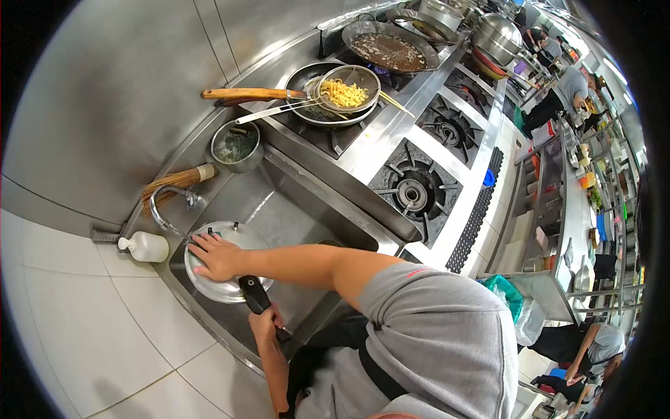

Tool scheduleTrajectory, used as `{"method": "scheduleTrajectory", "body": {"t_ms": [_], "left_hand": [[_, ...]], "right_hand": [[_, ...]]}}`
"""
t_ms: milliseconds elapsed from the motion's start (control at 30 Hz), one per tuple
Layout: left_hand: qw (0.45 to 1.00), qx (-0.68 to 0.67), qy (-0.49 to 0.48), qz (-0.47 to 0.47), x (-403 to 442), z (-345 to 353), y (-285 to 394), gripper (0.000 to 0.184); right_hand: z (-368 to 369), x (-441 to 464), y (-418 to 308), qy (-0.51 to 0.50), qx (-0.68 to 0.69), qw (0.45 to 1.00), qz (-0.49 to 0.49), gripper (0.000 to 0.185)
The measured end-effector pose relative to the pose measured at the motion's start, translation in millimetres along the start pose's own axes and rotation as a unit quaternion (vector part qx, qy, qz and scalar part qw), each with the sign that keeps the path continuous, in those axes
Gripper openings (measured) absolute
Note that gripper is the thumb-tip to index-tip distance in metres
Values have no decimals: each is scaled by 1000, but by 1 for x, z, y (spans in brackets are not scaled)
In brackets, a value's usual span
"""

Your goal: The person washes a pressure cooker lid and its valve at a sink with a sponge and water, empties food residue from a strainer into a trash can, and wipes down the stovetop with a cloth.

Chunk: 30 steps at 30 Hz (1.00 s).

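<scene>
A person's right hand [218, 258] lies spread flat atop a silver pressure cooker [242, 239] in the steel sink [296, 220], left of the frame's centre, while the left hand [264, 324], fingers curled closed, grips its black handle [254, 295] just below.

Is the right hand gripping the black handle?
No: the left hand grips the black handle, while the right hand lies on the round metal lid.

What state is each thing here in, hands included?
Metal lid: inside sink.
Right hand: spread flat on the lid.
Left hand: closed around black handle.
Strainer: holding yellow noodles.
Large wok: containing brown liquid.
Small pot: uncovered, with contents.
Nearest burner: bare, no flame visible.
Tap: whether running, cannot tell.
</scene>
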State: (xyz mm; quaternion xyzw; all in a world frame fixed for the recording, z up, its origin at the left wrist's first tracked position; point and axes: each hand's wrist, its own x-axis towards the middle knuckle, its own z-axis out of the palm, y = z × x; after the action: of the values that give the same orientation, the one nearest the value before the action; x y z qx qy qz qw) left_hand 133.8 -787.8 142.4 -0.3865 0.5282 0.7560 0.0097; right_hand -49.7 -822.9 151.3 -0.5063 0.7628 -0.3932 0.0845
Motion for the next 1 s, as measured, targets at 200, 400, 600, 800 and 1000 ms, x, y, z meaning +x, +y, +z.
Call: {"method": "scheduleTrajectory", "body": {"t_ms": [200,400,600,800,1000], "left_hand": [[997,-35,21,67,4,-13,6,10],[996,71,62,5,-12,-4,11,11],[993,-46,78,70,-3,-12,44,20],[995,68,79,9,-7,-11,28,22],[998,2,65,16,-4,-17,27,19]], "right_hand": [[15,-56,-41,-30,-13,993,-111,75],[8,45,-19,73,-16,997,20,62],[17,-38,-51,27,-31,995,-93,73],[20,28,-43,73,-36,993,-89,72],[24,13,-41,55,-5,998,-34,77]]}}
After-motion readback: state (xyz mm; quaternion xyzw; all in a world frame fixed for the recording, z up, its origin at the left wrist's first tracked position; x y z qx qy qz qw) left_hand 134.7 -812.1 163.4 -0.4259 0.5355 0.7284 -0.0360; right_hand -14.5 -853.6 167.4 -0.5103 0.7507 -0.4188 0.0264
